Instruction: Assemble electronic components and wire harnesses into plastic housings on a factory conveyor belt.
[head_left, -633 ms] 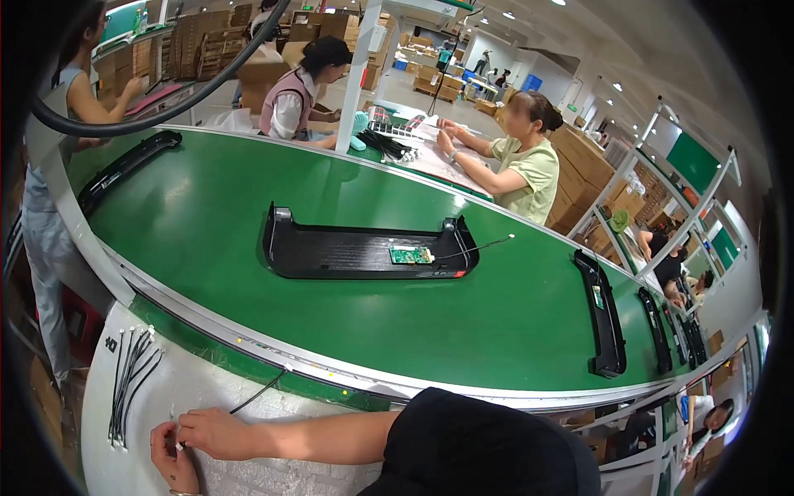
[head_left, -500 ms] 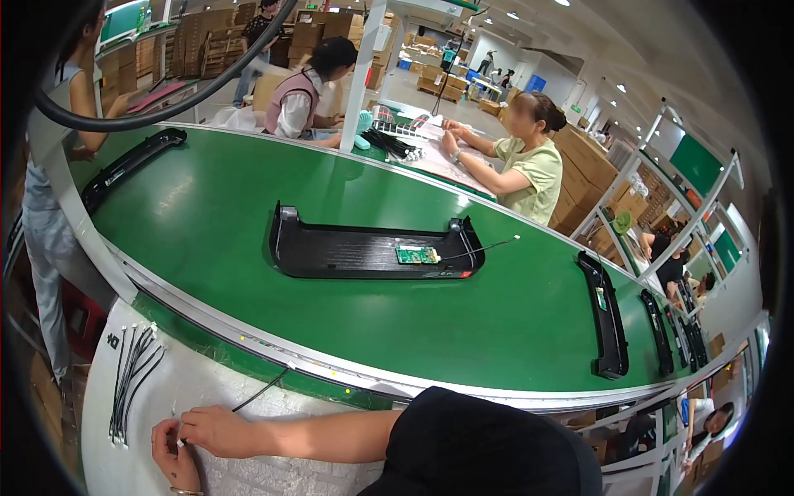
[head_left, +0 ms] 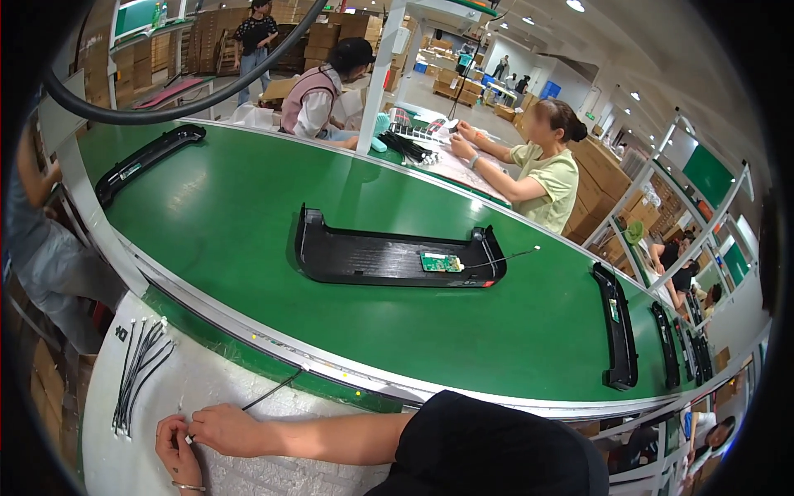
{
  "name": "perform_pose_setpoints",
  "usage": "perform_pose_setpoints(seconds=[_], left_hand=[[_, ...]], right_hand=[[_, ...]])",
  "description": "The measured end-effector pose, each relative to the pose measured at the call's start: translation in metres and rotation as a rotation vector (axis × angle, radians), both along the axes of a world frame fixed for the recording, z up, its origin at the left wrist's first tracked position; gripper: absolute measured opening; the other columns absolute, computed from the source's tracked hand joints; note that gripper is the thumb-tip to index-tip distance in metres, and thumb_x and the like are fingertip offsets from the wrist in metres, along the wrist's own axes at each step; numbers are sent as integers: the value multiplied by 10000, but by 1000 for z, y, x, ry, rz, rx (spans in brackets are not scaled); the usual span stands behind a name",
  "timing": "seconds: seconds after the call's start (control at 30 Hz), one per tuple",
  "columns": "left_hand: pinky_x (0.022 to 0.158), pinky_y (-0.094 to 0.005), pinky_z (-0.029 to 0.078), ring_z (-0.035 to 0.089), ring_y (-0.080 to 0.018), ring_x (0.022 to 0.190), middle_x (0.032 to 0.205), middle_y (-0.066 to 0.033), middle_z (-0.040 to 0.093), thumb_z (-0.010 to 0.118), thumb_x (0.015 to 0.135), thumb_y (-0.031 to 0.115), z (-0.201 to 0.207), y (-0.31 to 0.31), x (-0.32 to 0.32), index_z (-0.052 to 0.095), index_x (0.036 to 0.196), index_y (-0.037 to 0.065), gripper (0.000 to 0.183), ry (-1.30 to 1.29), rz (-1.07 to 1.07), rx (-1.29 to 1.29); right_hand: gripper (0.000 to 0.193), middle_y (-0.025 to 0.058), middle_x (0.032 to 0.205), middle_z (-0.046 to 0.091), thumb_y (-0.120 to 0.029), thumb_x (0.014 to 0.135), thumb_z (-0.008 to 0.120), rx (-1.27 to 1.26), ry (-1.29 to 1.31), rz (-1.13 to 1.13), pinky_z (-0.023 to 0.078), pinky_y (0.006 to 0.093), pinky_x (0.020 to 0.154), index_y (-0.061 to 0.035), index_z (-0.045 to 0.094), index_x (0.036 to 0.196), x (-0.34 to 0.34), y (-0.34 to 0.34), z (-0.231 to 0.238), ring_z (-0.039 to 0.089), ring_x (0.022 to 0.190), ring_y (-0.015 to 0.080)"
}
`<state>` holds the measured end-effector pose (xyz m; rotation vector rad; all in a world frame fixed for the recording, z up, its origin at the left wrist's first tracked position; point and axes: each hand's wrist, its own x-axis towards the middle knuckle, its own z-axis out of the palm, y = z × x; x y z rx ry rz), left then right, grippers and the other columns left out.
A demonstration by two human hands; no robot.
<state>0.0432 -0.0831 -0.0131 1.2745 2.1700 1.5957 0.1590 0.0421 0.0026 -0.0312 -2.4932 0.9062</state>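
Landmark: white foam-topped tabletop (head_left: 207,397), on the person's side of the green conveyor belt (head_left: 273,223).
Left hand (head_left: 176,450): low on the tabletop, near its front edge; fingers curled in, pinching a small white end piece together with the other hand.
Right hand (head_left: 223,430): just right of the left one and touching it; fingertips closed on the same white end of a thin black cable (head_left: 269,393).
Cable in hand: runs from the fingertips up and right across the tabletop toward the belt edge; one end held, the far end lying free on the foam.
Supply: bundle of black cables (head_left: 136,376) lying loose on the left part of the tabletop, up and left of the hands, apart from them.
Workpiece: black plastic housing (head_left: 389,256) on the belt, well beyond the tabletop, with a small green circuit board (head_left: 441,263) seated toward its right end and a thin wire trailing right.
Progress, as judged: one cable drawn and being worked at its tip; it is not yet in the housing.
Remaining, as judged: the bundle untouched; more black housings (head_left: 620,331) right of the tabletop along the belt.
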Motion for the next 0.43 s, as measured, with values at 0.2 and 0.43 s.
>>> perform_pose_setpoints(seconds=[0.2, 0.43], left_hand=[[679, -225, 420, 520, -144, 800, 915, -91, 544, 492, 718, -15, 15, 6, 9, 533, 817, 1, 108, -106, 34, -22], [680, -234, 421, 526, -165, 801, 969, -80, 545, 583, 642, 52, 6, 13, 4, 557, 854, 33, 214, -60, -8, -35]], right_hand=[[110, 86, 794, 555, -166, 785, 571, -69, 5, -15, 459, 372, 676, -58, 567, 806, -2, 2, 3, 566, 775, 271], [148, 86, 831, 572, -179, 787, 572, -24, -158, 32, 462, 383, 698, -85, 577, 902, 3, 14, 7, 576, 798, 283]])
